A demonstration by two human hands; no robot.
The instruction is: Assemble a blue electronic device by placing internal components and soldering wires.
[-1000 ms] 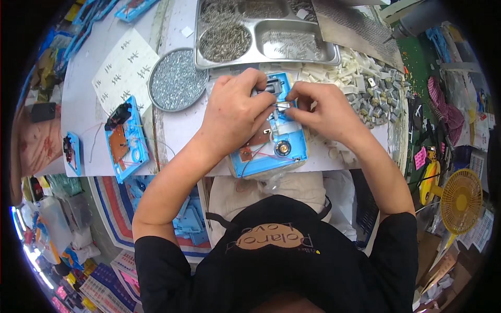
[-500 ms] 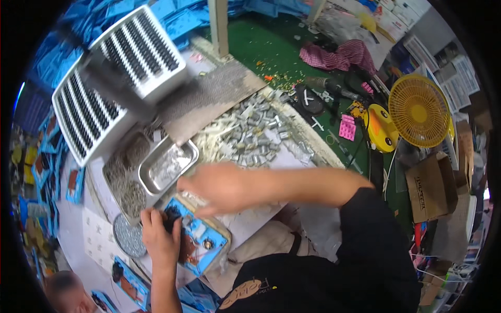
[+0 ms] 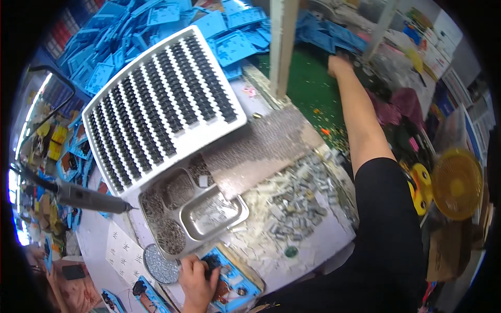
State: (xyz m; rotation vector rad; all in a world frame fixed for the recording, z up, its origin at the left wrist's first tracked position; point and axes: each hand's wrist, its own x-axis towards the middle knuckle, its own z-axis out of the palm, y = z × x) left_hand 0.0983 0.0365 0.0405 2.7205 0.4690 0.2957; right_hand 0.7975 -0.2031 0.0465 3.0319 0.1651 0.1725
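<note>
My left hand (image 3: 197, 281) is closed at the near left end of a blue plastic housing (image 3: 241, 299), its fingers against a black part (image 3: 213, 267). Inside the housing show a brown-red patch and a round metal piece. My right arm stretches far forward over the green floor. At its end, my right hand (image 3: 339, 63) is close to blue plastic panels (image 3: 334, 36) and a dark thing; its fingers are too small and unclear to read. Beside the left hand stands a round dish (image 3: 160, 264) of small silvery pieces.
A white tray (image 3: 211, 134) holds rows of black parts. Near it are a steel compartment tray (image 3: 183, 213) with screws, a hanging electric screwdriver (image 3: 91, 197), a textured sheet (image 3: 261, 148) and heaped metal pieces (image 3: 297, 208). A post (image 3: 282, 47) rises behind; a yellow fan (image 3: 457, 183) stands right.
My right hand has left the blue housing and reached far forward to the right. My left hand stays at the housing. The view has shifted, and the screwdriver now hangs left of the white tray.
</note>
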